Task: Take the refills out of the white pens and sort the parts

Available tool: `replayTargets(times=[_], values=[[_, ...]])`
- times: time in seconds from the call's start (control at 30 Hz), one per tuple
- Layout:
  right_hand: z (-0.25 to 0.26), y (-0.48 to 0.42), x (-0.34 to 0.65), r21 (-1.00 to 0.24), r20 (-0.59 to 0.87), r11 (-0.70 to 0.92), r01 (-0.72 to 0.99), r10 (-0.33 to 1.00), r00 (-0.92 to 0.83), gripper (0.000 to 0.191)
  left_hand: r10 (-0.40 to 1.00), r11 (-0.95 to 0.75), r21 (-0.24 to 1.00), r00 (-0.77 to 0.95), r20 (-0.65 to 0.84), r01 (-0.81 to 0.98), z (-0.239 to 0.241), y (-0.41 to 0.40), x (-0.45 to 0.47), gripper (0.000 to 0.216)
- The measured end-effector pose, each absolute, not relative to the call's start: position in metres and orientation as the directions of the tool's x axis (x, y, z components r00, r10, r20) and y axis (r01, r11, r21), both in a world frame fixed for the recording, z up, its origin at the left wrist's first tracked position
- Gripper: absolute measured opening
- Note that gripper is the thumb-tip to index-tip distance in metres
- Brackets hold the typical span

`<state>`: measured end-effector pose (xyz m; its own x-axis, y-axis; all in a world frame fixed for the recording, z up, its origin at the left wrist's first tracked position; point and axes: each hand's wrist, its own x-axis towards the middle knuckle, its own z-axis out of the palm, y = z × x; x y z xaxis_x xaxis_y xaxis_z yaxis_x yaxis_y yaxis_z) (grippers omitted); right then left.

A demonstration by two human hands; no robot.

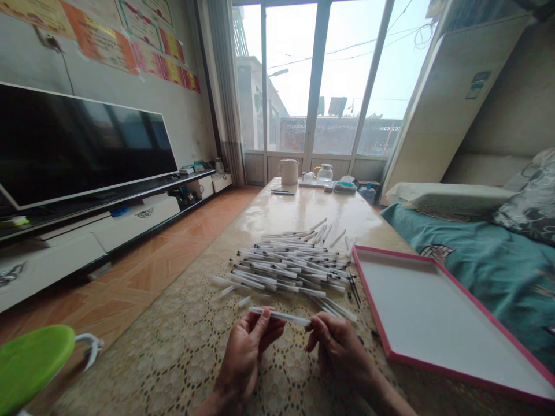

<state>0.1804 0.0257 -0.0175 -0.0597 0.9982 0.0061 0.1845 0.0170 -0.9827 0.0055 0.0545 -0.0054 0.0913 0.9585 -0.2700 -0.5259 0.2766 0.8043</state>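
Observation:
A white pen [288,317] lies level between my two hands, above the patterned tablecloth. My left hand [249,341] is closed around its left part, thumb on top. My right hand [333,341] pinches at the pen's dark right end; the fingertips partly hide that end. Just beyond my hands spreads a loose pile of white pens [286,263], many with black ends. A few short white caps [244,301] lie at the pile's near left edge. Thin black rods [354,289] and small black bits lie to its right.
A shallow white tray with a pink rim [433,368] sits on the table's right side. At the far end stand a beige jug [289,172] and a glass teapot [325,173]. A green stool [37,352] is at lower left, and a teal-covered sofa [459,242] runs along the right.

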Motion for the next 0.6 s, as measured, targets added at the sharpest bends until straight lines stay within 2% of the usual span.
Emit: replayTargets(times=[0.17,0.27,0.43,0.6], values=[[-0.009,0.024,0.179,-0.994,0.005,0.012,0.105,0.998,-0.063,0.027,0.96,0.269,0.798,0.083,-0.268,-0.539,-0.005,0.054,0.005,0.023],[-0.002,0.023,0.177,-0.999,-0.007,-0.003,0.047,0.997,-0.071,0.025,0.96,0.268,0.798,0.084,-0.266,-0.54,-0.006,0.054,0.006,0.021],[0.0,0.025,0.179,-0.993,-0.019,-0.012,0.121,0.998,-0.057,0.027,0.961,0.267,0.801,0.087,-0.263,-0.536,-0.004,0.055,0.006,0.02],[-0.004,0.025,0.184,-0.981,0.076,0.077,0.179,0.997,-0.008,0.024,0.96,0.248,0.786,0.036,-0.277,-0.567,0.0,0.055,0.006,0.021]])
